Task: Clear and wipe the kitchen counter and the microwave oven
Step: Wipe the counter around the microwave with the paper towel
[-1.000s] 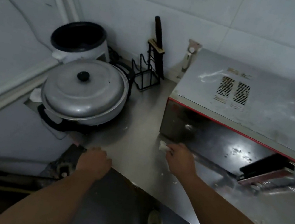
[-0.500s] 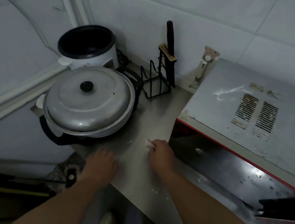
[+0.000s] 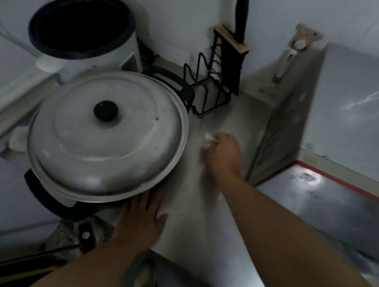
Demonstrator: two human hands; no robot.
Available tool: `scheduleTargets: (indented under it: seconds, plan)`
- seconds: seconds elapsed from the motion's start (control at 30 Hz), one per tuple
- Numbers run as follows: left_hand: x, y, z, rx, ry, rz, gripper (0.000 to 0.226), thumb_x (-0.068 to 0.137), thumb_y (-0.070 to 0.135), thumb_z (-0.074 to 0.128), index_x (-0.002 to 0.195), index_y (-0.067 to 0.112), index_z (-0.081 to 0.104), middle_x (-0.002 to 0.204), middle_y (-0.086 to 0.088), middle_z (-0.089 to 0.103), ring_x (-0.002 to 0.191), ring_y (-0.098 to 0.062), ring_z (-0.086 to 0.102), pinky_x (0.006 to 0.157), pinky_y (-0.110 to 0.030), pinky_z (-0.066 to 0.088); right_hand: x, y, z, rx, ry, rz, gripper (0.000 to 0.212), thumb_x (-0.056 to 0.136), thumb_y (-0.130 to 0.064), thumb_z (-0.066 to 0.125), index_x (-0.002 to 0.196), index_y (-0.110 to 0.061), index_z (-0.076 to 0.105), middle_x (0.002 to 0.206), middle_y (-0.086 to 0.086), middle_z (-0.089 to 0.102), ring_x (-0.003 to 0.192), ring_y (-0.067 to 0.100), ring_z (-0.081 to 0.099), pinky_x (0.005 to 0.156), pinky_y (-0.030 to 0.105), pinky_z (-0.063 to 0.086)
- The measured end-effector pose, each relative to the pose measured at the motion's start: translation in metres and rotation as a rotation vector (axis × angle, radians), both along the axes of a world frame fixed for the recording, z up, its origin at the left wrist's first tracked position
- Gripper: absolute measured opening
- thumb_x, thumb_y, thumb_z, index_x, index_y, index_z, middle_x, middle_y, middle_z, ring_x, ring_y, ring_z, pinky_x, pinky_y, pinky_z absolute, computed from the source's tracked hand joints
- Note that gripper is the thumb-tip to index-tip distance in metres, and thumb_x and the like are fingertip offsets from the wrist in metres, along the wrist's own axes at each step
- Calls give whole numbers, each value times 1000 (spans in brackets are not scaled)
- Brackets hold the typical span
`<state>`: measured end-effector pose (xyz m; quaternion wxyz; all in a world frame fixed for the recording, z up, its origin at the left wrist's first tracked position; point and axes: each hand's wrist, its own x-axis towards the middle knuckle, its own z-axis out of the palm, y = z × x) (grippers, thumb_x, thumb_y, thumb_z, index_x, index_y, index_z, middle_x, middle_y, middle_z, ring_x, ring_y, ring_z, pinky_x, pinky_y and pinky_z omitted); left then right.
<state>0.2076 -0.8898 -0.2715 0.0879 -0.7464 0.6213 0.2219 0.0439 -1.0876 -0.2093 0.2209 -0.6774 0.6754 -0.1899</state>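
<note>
right hand (image 3: 224,154) slid its wipe (image 3: 208,137) beside pot (image 3: 109,134).

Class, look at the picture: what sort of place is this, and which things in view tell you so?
Most likely a small home kitchen: a lidded pot and a rice cooker stand on a steel counter, with a knife rack beside them.

Brushed metal counter (image 3: 197,223), seemingly smooth.

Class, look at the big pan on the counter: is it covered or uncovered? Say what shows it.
Covered. A domed metal lid with a black knob sits across the whole pan, hiding its inside; only the pan's dark handle shows below.
</note>
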Motion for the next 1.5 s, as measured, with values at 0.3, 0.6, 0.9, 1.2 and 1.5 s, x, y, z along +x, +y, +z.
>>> scheduleTargets:
  seconds: [0.3,0.6,0.9,1.2,1.5]
  plan:
    - [10,10,-27,-221,-26,-96,78,88,55,53,153,16,37,150,-15,45,129,-39,45,103,-51,29,37,27,-65,21,253,188,35,70,-9,64,105,-13,66,110,12,58,102,34,50,82,36,47]
    - [10,4,-18,-148,24,-98,73,86,54,45,148,14,47,144,-18,51,127,-38,45,105,-49,35,-7,145,-64,-49,284,587,19,73,-18,63,91,-17,71,104,7,65,93,28,58,76,35,48]
    - [5,-3,-26,-203,67,-214,84,84,51,49,153,5,35,151,-20,42,132,-37,47,108,-47,42,-3,80,-19,-196,-42,-64,25,87,-7,57,107,-14,71,108,3,64,99,18,57,82,24,43]
    - [-2,-24,-44,-210,55,-240,86,80,56,41,154,13,36,161,-14,30,142,-37,38,108,-58,38,-5,-3,-45,95,124,-87,44,83,-7,52,125,-13,62,131,11,54,120,32,48,97,34,40]
    - [-12,-83,-32,-402,194,-227,65,95,54,33,147,18,49,157,-6,33,140,-30,31,123,-32,1,0,6,-66,144,325,13,69,99,-51,34,155,-15,20,163,11,13,150,26,6,120,39,4]
